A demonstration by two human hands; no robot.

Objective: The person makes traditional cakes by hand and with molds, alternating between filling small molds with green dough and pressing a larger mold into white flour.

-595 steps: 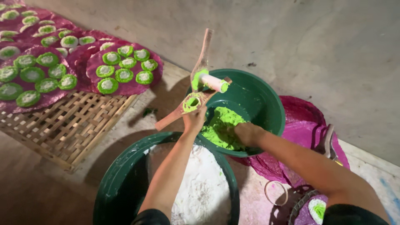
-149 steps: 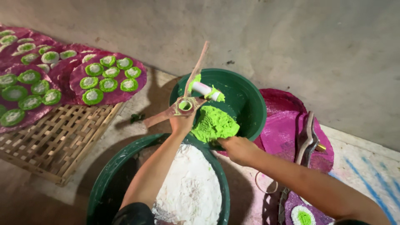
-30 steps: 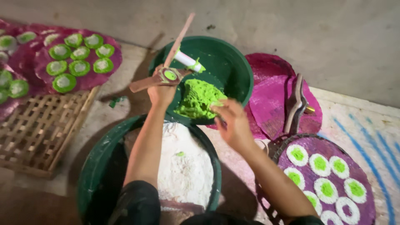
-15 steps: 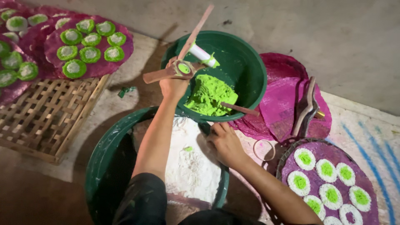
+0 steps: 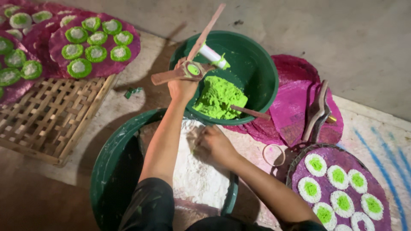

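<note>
Trays at far left: magenta round trays [image 5: 107, 68] w/ green-rimmed, white-centred noodle nests [image 5: 78, 67], resting on a woven bamboo rack [image 5: 55, 115], probably so air gets under them. A small green scrap [image 5: 132, 92] lies on the concrete just beside the rack.

Centre-left, a big dark green tub [image 5: 115, 171] holds white flour or dough [image 5: 201, 179]; it sits right under the person, within easy reach. Left hand [image 5: 182, 87] is closed around a wooden lever press [image 5: 188, 70], held up over the rim btw the two tubs. Press cup shows green dough in its mouth, facing up; one handle sticks up to the right, the other out to the left, so the arms look spread apart.

Right hand [image 5: 214, 143] is down in the white mass, fingers curled into it. Can't tell if it's got a pinch or is just pressing; blurred.

Behind the hands, a smaller green basin [image 5: 261, 77] tilts toward the person w/ bright green dough [image 5: 218, 98] heaped at the near side. A white plunger piece [image 5: 212, 54] and a wooden stick [image 5: 252, 112] rest inside.

Right: stacked empty magenta trays [image 5: 299, 107] w/ a second wooden press [image 5: 317, 111] laid on top, a thin ring [image 5: 274, 155] on the floor, then a tray [image 5: 381, 184] of white-rimmed, green-centred nests [image 5: 316, 164].
</note>
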